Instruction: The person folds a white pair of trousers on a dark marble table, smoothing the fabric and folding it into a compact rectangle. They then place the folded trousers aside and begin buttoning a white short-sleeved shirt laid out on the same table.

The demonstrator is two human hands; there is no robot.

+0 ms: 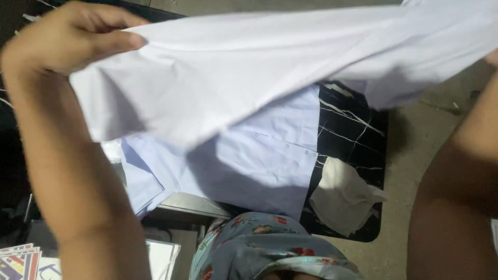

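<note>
left hand [67, 36] pinching white cloth [249, 67] at 10 o'clock, lifting it taut | right hand [493, 57] at 3 o'clock, grip undeterminable | spreading over pale shirt [259, 155]

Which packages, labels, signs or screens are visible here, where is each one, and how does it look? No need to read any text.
Printed cards or packets: bottom left corner, beside the left forearm; a fanned flat stack with red, blue, yellow and white stripes.
White sheet or flat packet: bottom, just right of the left forearm; plain, pale, rectangular; what kind of thing it is cannot be told.
No screens or signs are in view.
</note>
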